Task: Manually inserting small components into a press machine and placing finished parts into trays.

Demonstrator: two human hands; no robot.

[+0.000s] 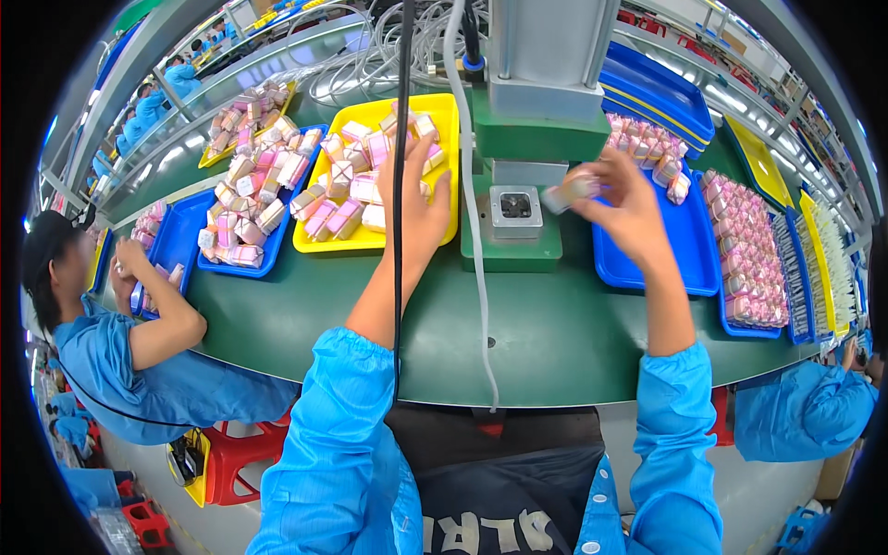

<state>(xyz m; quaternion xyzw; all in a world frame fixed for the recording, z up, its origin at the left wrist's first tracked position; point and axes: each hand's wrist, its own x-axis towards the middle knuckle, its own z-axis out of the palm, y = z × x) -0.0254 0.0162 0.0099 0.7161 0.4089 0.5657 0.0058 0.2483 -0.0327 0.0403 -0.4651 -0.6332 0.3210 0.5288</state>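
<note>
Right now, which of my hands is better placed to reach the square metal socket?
Your right hand, probably. It holds a block close beside the socket. Your left hand is over the yellow tray, with the grey cable hanging between it and the socket in this view.

The right hand point(636, 208) comes out smeared here, and the small block point(581, 188) in its fingers point(618, 166) is just as soft, its markings lost! Over at the yellow tray point(448, 134), the left hand point(423, 208) covers its own grip, so there's no telling whether it has anything, and a black cable point(405, 55) cuts right across it. Up top, the machine's grey column point(546, 46) runs clean out of view; below, both blue sleeves point(675, 444) are chopped by the lower edge, and distant workers point(180, 79) are too tiny to read.
</note>
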